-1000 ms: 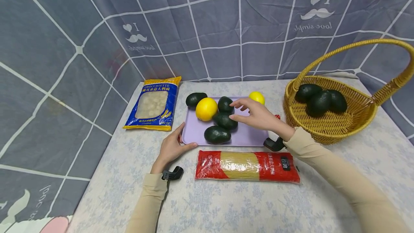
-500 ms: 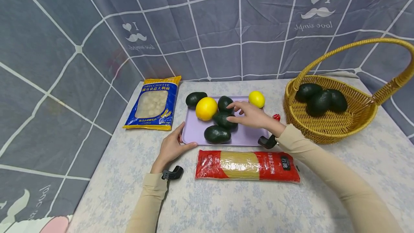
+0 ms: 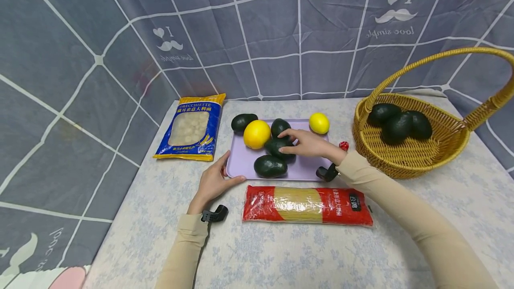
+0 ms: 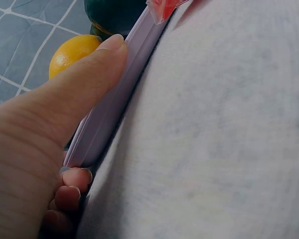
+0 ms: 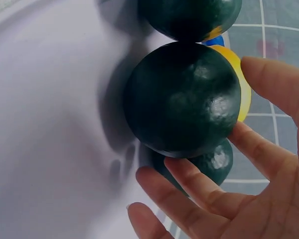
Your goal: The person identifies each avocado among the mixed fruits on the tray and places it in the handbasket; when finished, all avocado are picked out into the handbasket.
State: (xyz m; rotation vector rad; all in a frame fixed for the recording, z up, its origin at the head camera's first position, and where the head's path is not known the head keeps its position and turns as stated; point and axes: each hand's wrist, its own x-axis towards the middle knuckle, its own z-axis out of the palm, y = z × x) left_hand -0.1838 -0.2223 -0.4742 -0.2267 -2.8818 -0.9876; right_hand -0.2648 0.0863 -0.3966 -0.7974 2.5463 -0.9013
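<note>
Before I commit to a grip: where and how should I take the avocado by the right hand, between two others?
With the right hand, probably take the middle avocado by its rounded right half, from above and the right. That end faces bare tray, while the near avocado, far avocado and yellow-orange fruit crowd the other sides.

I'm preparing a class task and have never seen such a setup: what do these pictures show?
No machine: a person works barehanded. The wide picture comes from a head camera, the close-ups from wrist cameras. On the table, a purple tray bears avocados, a lemon and a bigger yellow fruit. Around it are a blue pasta bag, a red pasta pack and a basket of avocados. The left hand holds the tray's near left corner; the right hand arches around one avocado, apparently not gripping it.
</note>
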